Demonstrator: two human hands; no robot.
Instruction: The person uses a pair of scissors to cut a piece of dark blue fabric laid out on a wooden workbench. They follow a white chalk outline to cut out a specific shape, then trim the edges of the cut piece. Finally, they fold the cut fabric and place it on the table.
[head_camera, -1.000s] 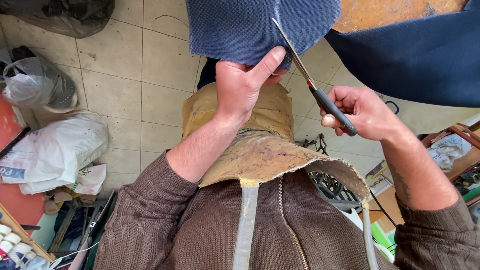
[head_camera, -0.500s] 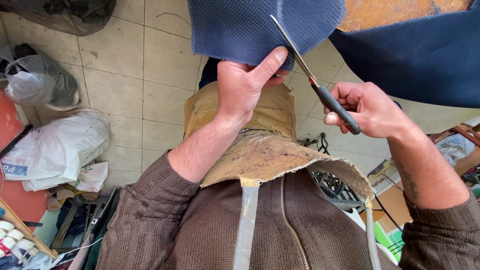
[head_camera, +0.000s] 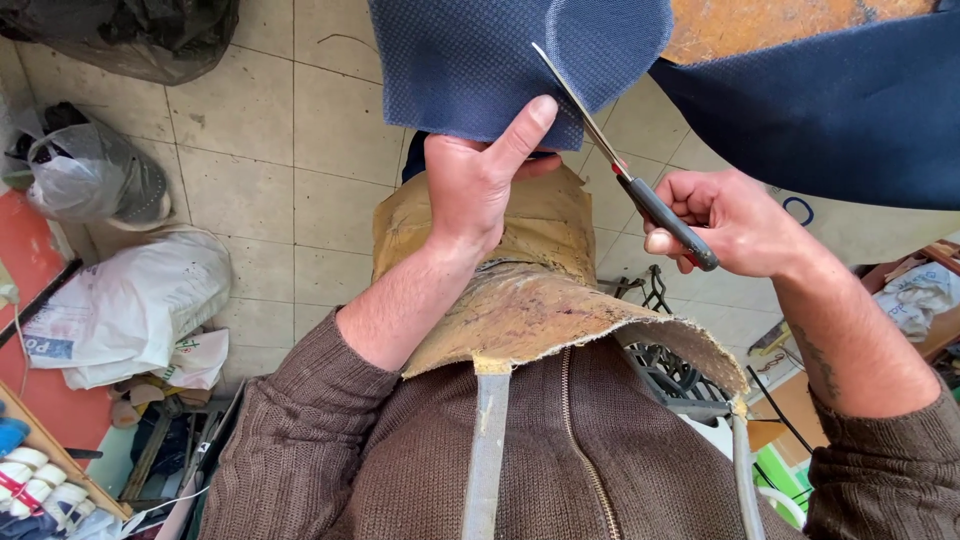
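Scissors (head_camera: 620, 175) gripped in right hand (head_camera: 725, 220) meet blue fabric's (head_camera: 500, 60) edge, left hand (head_camera: 475, 180) pinching it.

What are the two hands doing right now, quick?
Left hand: closed, pinching the blue mesh fabric by its lower edge.
Right hand: closed around the handles of the scissors, blades against the fabric.
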